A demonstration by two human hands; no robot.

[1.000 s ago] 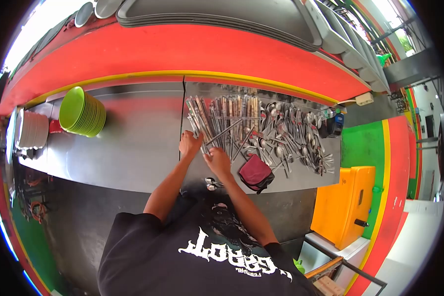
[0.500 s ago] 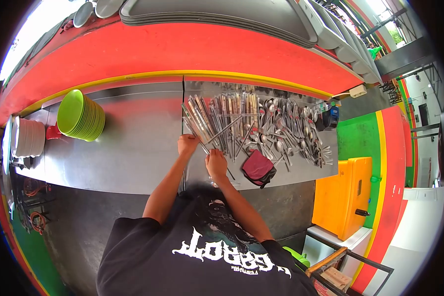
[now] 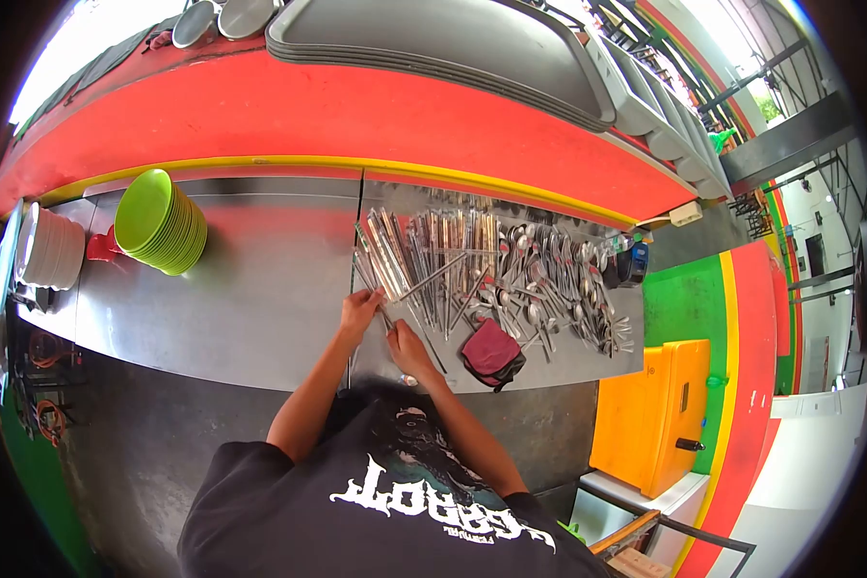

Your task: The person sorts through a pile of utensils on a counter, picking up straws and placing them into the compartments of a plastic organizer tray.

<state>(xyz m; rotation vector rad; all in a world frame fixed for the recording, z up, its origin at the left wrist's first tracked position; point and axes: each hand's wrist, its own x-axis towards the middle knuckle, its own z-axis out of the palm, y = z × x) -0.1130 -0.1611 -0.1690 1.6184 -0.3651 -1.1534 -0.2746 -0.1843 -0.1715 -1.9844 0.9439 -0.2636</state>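
Viewing from the head camera, looking down onto a steel counter (image 3: 241, 289) running below a red wall band (image 3: 337, 106).

Hands:
- Left hand (image 3: 359, 310): resting at the near left edge of the chopsticks (image 3: 424, 255), fingers curled on one or two sticks; exact grip too small to tell.
- Right hand (image 3: 407, 349): lying just beside the left hand, nearer the counter's front edge, pinching the near end of a thin stick (image 3: 432, 349); fingers closed, though contact only partly visible.
- Hands sitting close together but not touching.

Work items:
- Chopsticks lying in a loose row on the right half of the counter, mostly pointing away from the body, some crossing at an angle.
- Spoons (image 3: 559, 279) lying in a tangled spread just right of the chopsticks, reaching toward the counter's right end.
- Dark red cloth (image 3: 491, 352) lying crumpled near the front edge, right of the right hand, touching the near spoons.

Surroundings:
- Green bowls (image 3: 159, 223) standing stacked on edge at the left, well apart from the hands.
- White plates (image 3: 48, 250) standing stacked further left.
- Grey trays (image 3: 433, 39) lying stacked on the ledge above the wall band.
- Orange box (image 3: 655, 414) standing on the floor at the right, beyond the counter's end.
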